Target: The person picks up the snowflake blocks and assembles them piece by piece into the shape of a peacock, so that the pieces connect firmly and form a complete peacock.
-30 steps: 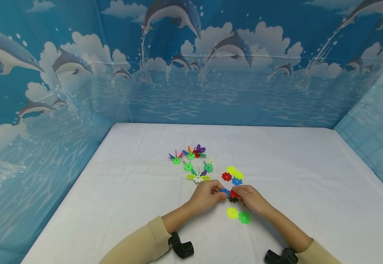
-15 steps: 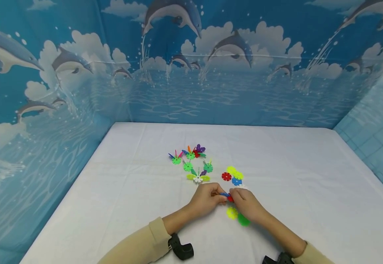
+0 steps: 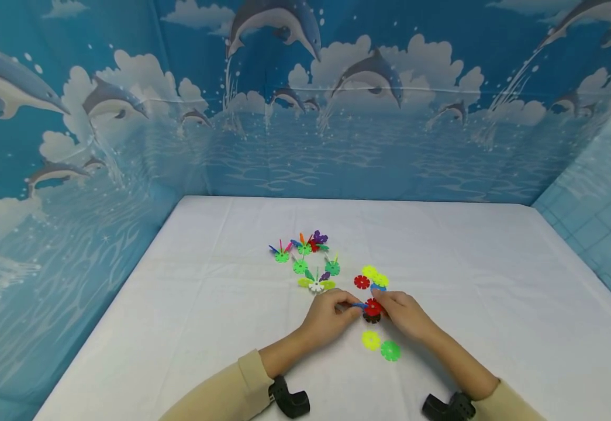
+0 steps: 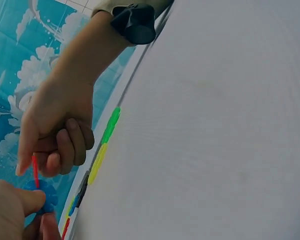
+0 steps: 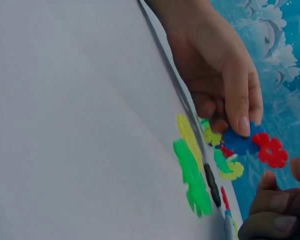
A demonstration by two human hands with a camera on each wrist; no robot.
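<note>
My left hand (image 3: 327, 314) pinches a blue notched plastic disc (image 5: 240, 142) between thumb and fingertips. A red flower-shaped disc (image 3: 372, 307) is joined to the blue one's edge and stands at an angle to it. Around the red piece, my right hand (image 3: 404, 316) has its thumb and forefinger parted; in the right wrist view a gap shows between these fingertips and the red disc. The other right fingers are curled in. Below the joined pair, a black disc (image 3: 372, 318) lies on the table.
Yellow (image 3: 370, 340) and green discs (image 3: 390, 351) lie nearer me on the white table (image 3: 221, 327). Beyond the hands are a loose red disc (image 3: 361, 282), yellow discs (image 3: 369, 271) and a partly covered blue one. Several assembled flower shapes (image 3: 316, 285) stand left of these.
My right hand turned inward with the red disc, then swung back out, and its fingertips have come off the disc. The left hand keeps hold of the blue disc in nearly the same spot.
</note>
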